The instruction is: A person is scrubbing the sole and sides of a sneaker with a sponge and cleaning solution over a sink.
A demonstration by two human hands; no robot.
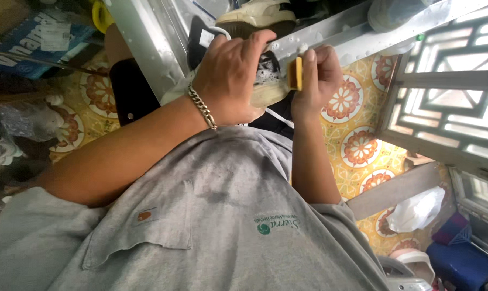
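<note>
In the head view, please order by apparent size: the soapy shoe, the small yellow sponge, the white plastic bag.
1. Soapy black-and-white shoe, partly hidden by the left hand.
2. White plastic bag, farther away, so unsure.
3. Small yellow sponge in the right hand.

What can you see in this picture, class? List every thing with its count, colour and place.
shoe: one, black and white, wet with suds, held at top centre
yellow block: one, sponge or brush (cannot tell which), against the shoe
second shoe: one, cream with a dark sole, top edge
metal frame: one, silver, wet, crossing the top
floor tiles: many, yellow with orange flower rings, left and right
lattice panel: one, pale, right side
plastic bag: one, white, lower right
blue box: one, top left
bracelet: one, silver chain, on the left wrist
shirt: one, grey, bottom
left hand: grips the shoe
right hand: grips the yellow block
</note>
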